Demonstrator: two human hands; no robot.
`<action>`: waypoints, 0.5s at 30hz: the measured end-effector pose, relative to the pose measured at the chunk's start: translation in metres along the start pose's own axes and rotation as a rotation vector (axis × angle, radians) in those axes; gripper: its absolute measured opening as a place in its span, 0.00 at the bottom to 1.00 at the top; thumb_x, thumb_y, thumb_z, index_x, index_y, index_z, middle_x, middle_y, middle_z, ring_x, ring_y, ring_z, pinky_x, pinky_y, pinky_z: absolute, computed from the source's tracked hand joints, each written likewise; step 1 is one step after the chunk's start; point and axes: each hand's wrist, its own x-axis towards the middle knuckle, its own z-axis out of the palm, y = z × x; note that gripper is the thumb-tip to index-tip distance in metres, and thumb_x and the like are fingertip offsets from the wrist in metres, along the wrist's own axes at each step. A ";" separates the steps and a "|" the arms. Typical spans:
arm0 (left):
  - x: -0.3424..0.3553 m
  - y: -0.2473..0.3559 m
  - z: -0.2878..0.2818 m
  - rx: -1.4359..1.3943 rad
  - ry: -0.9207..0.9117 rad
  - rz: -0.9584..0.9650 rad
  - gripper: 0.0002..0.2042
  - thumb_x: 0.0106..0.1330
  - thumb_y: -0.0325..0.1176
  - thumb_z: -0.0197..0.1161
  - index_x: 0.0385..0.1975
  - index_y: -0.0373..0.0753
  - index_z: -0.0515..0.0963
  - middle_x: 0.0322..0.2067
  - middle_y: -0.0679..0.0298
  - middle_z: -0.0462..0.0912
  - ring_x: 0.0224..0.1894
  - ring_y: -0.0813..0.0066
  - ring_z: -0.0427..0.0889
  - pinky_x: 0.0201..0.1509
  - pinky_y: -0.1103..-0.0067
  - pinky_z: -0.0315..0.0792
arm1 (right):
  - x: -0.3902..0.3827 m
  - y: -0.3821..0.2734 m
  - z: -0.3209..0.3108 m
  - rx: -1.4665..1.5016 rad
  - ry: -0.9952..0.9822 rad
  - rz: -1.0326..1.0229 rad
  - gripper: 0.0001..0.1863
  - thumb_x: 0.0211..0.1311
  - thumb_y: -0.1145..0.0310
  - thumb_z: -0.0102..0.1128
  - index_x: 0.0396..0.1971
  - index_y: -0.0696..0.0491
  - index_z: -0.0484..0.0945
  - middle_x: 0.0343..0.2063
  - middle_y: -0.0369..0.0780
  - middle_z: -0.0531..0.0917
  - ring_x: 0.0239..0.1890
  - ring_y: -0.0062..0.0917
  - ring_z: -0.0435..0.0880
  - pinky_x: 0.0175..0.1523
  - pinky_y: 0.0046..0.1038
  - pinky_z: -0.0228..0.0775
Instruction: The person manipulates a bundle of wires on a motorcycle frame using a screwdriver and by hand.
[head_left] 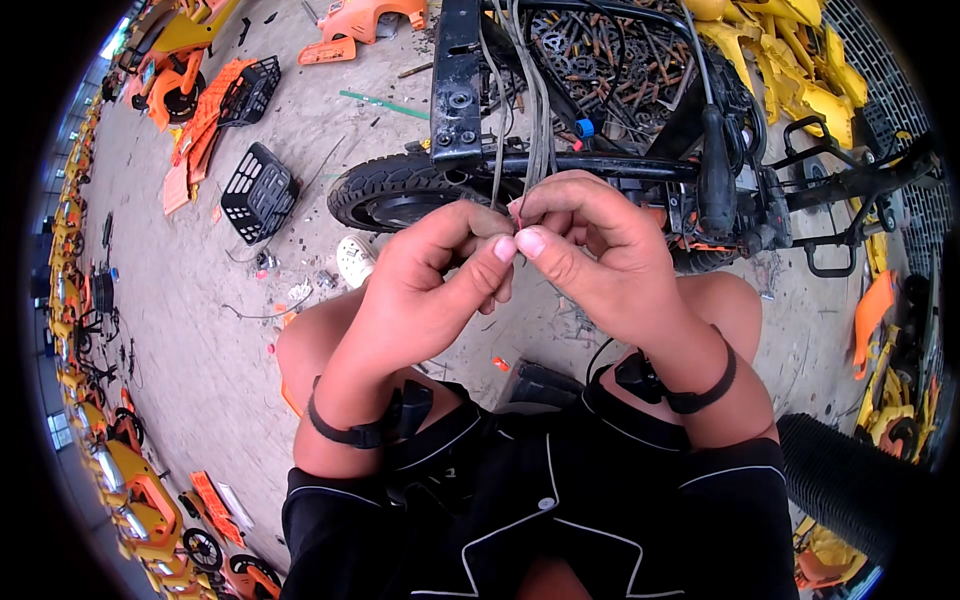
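My left hand (435, 280) and my right hand (605, 255) meet in front of me, thumb tips almost touching. Between them both pinch thin wire ends (518, 222), one looking reddish; the exact join is too small to make out. Grey cables (540, 120) run down to my fingers from the black metal frame (458, 100) of a stripped two-wheeled vehicle. Its tyre (385, 185) lies just beyond my left hand. Past my right hand, a black handle on a rod (715, 170) stands against the frame. My curled fingers hide part of the wires.
Rusty metal parts (600, 60) are heaped behind the frame. Black plastic baskets (260, 195) and orange panels (195, 150) lie on the left floor. Yellow panels (790, 60) are piled at the far right. A black ribbed object (830, 480) is at my lower right.
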 end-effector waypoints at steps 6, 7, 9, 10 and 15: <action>0.000 -0.002 0.003 0.108 0.013 -0.019 0.05 0.70 0.29 0.59 0.36 0.33 0.75 0.23 0.69 0.78 0.24 0.87 0.75 0.28 0.87 0.69 | 0.000 0.002 0.000 -0.009 0.031 0.036 0.09 0.61 0.71 0.65 0.39 0.58 0.80 0.34 0.34 0.78 0.28 0.12 0.74 0.32 0.16 0.66; 0.000 -0.003 0.003 0.101 0.002 -0.015 0.05 0.69 0.29 0.59 0.36 0.33 0.75 0.23 0.69 0.78 0.24 0.87 0.75 0.28 0.87 0.69 | 0.000 0.002 0.000 -0.016 0.040 0.043 0.09 0.62 0.71 0.65 0.39 0.58 0.80 0.34 0.35 0.78 0.27 0.12 0.74 0.32 0.16 0.66; 0.000 -0.003 0.003 0.093 -0.005 -0.011 0.05 0.69 0.28 0.59 0.37 0.33 0.75 0.23 0.68 0.79 0.24 0.87 0.76 0.28 0.87 0.69 | 0.001 0.002 -0.001 -0.007 0.037 0.072 0.09 0.62 0.71 0.64 0.39 0.59 0.80 0.33 0.35 0.78 0.27 0.12 0.74 0.32 0.16 0.66; 0.001 -0.002 0.003 0.092 -0.001 -0.010 0.05 0.69 0.28 0.59 0.37 0.33 0.75 0.23 0.68 0.79 0.24 0.86 0.76 0.29 0.87 0.70 | 0.002 0.002 -0.001 -0.002 0.034 0.086 0.09 0.63 0.71 0.64 0.40 0.59 0.80 0.32 0.35 0.79 0.26 0.12 0.74 0.32 0.16 0.66; 0.001 -0.004 0.004 0.060 0.003 0.006 0.05 0.70 0.28 0.59 0.36 0.33 0.75 0.24 0.67 0.80 0.25 0.85 0.77 0.30 0.85 0.72 | 0.000 0.004 0.000 0.048 0.045 0.107 0.09 0.64 0.70 0.62 0.41 0.59 0.81 0.32 0.35 0.80 0.28 0.12 0.77 0.32 0.16 0.68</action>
